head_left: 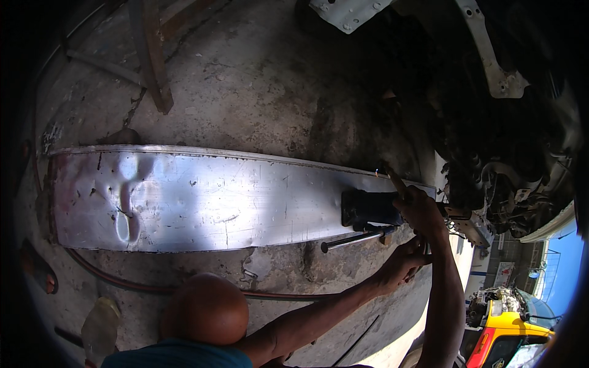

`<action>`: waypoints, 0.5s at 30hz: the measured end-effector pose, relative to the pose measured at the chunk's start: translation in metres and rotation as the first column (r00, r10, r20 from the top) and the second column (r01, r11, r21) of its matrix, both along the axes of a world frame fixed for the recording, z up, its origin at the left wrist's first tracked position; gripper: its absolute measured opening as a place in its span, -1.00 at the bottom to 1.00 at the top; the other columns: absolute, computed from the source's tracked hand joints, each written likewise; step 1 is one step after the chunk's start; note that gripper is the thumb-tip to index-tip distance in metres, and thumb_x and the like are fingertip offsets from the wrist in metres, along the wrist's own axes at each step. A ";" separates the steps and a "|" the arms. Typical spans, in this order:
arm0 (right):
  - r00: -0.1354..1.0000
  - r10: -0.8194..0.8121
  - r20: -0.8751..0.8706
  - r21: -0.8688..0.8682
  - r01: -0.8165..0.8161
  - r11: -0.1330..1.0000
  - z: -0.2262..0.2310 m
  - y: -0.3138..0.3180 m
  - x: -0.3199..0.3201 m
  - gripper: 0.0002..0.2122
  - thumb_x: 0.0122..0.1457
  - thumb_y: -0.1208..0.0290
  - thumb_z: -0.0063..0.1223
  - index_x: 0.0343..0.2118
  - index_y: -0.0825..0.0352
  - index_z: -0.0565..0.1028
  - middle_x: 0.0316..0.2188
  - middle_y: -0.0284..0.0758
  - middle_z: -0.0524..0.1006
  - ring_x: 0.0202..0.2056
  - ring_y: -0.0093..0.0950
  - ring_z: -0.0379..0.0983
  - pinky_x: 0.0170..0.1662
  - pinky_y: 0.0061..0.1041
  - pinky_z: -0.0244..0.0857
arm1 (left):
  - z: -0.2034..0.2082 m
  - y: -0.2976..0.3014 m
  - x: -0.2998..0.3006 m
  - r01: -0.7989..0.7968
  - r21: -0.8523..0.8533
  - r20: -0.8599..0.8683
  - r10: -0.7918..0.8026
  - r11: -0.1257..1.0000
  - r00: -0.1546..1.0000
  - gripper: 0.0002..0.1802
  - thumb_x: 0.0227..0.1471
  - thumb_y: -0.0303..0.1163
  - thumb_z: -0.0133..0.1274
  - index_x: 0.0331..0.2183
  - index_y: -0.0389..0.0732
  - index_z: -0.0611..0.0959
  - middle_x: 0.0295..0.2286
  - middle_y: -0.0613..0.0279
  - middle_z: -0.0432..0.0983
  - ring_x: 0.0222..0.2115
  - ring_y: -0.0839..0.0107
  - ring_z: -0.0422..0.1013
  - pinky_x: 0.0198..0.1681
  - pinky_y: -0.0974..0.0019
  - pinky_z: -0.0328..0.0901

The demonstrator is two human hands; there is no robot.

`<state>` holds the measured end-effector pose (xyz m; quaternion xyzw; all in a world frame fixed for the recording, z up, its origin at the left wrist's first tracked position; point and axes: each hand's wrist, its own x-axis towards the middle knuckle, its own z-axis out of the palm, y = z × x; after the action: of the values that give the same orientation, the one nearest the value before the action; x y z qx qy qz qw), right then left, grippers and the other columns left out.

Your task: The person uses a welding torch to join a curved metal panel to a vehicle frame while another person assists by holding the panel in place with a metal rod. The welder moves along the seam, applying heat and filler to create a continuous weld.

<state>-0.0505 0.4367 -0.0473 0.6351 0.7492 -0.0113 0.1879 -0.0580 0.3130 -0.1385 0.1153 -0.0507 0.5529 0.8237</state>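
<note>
My right hand (420, 211) lies over the near-right end of a black jack-like tool (373, 208), one finger stretched away from me. What its other fingers grip is partly hidden. The tool rests on its side on a long, dented silver metal panel (245, 196). Beside its base, a silver rod (354, 240) sticks out to the left past the panel's near edge. Just below the right wrist, my left hand (402, 267) is closed, its fingers curled round something small and dark that I cannot make out.
A red-and-green hose (270, 295) runs along the floor before the panel. Vehicle parts (491, 178) fill the right side. A metal stand leg (150, 61) stands far left. A bare knee (205, 306), a clear bottle (101, 328) and a sandalled foot (43, 276) are at left.
</note>
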 end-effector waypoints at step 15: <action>0.999 0.024 -0.033 0.006 -0.024 1.000 -0.008 0.002 0.006 -0.56 0.20 0.09 0.24 -0.05 0.39 0.54 -0.31 -0.02 0.67 -0.25 -0.12 0.69 -0.19 -0.16 0.51 | -0.007 0.001 0.004 0.005 -0.006 -0.004 -0.005 1.000 1.000 -0.60 0.19 -0.10 0.25 -0.18 -0.07 0.40 -0.75 0.52 0.17 -0.84 0.68 0.06 -0.71 0.47 0.00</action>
<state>-0.0445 0.4386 -0.0557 0.6261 0.7599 -0.0174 0.1739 -0.0541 0.3136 -0.1457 0.1137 -0.0479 0.5507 0.8255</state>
